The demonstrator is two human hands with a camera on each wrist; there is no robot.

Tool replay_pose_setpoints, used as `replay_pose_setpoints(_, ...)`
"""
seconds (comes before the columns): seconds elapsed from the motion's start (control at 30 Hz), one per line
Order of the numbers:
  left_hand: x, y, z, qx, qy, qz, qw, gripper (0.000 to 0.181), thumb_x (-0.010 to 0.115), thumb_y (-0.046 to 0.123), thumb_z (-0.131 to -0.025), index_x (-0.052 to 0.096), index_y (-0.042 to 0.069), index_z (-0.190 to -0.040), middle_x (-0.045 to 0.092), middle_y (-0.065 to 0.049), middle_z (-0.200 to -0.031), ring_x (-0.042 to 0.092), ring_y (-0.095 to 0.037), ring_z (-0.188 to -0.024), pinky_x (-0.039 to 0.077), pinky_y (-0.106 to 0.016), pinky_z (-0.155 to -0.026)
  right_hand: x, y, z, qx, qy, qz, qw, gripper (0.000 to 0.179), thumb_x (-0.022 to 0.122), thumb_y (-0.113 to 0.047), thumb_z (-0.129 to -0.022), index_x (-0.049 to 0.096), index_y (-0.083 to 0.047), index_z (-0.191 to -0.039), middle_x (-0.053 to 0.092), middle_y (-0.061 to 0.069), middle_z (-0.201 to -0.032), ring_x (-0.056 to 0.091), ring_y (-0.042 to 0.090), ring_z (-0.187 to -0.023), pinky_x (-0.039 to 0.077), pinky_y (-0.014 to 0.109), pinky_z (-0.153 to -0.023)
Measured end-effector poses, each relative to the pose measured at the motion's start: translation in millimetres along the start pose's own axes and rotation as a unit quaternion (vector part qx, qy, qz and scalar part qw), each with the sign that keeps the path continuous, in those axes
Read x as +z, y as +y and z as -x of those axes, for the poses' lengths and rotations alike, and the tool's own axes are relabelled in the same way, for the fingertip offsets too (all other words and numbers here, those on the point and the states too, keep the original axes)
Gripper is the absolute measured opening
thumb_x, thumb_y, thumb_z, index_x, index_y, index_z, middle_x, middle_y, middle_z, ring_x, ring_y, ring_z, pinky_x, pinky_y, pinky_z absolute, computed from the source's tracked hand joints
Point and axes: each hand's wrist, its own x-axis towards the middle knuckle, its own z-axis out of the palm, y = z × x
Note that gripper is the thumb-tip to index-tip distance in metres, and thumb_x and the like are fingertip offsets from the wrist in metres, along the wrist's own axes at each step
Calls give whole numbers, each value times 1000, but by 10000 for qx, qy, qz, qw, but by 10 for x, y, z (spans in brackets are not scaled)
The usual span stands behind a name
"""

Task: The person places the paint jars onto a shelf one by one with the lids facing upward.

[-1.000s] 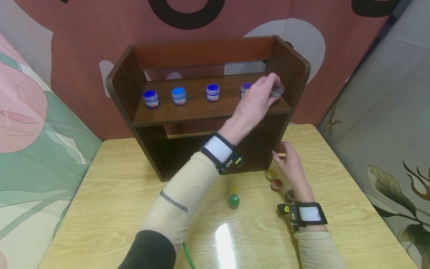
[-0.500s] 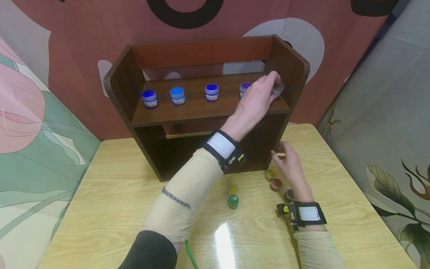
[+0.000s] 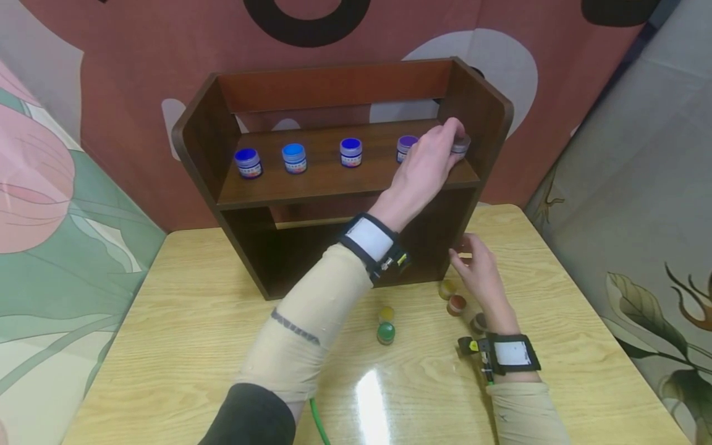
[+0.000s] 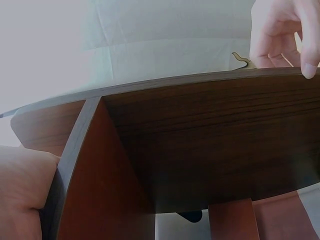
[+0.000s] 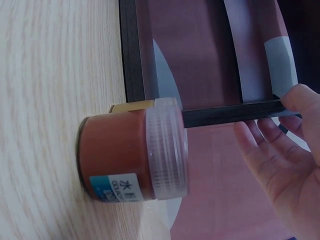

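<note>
At the right end of the upper shelf, my left hand (image 3: 425, 164) holds a small paint jar (image 3: 461, 146) with a greyish lid; the fingers hide much of it. Beside that hand a purple-lidded jar (image 3: 406, 144) is partly covered. Further left on this shelf stand jars with blue lids, among them a dark blue one (image 3: 351, 152) and a light blue one (image 3: 294, 158). Lower down, my right hand (image 3: 483, 272) grips the front edge of the right side panel (image 4: 215, 130), thumb on one face and fingers on the other, of the dark wooden shelf unit (image 3: 334, 198).
On the table (image 3: 211, 346), a green-lidded jar (image 3: 386, 334) and a yellow one (image 3: 386, 315) stand in front of the unit. A red-brown jar (image 5: 120, 155), a yellow-brown jar (image 3: 447, 288) and a dark jar (image 3: 479, 322) are near my right wrist. A green cable (image 3: 319, 423) runs beneath my left arm.
The greyish-lidded jar has turned slightly in my left hand, and its lid shows more from the side. My left forearm has shifted a little right. My right hand keeps its place.
</note>
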Motion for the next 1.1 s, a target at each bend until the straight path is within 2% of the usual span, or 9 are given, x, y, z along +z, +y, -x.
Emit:
replay_pose_setpoints(0.4,-2,16,1,-258,-99,6,9996,41,58,21,-100,45,15,-138,62,-3,-132,66,-11,-107,55,-15,-87,-5,-20,3,85,-82,-15,9999,30,61,-8,-96,54,2,-124,63,22,-110,66,39,-105,59,54,-84)
replay_pose_setpoints(0.67,6,45,-11,-480,-177,10,9987,41,57,22,-100,44,17,-139,62,-2,-131,65,-9,-98,54,-13,-80,-7,-14,-1,116,-78,19,9999,31,61,-10,-97,54,2,-124,64,23,-111,65,40,-105,59,54,-83)
replay_pose_setpoints(0.87,16,44,-6,-440,-152,-62,9989,42,57,22,-100,44,17,-139,63,-2,-129,65,-9,-97,54,-13,-78,-1,6,-4,118,-93,24,9999,31,60,-10,-97,54,2,-124,64,23,-111,65,40,-106,59,55,-83)
replay_pose_setpoints(1.1,11,33,14,-218,-74,-215,9995,42,58,21,-100,44,14,-139,62,-3,-131,65,-10,-107,54,-14,-87,6,12,-9,122,-90,-5,9999,30,60,-10,-97,54,2,-124,63,23,-110,65,40,-106,59,56,-84)
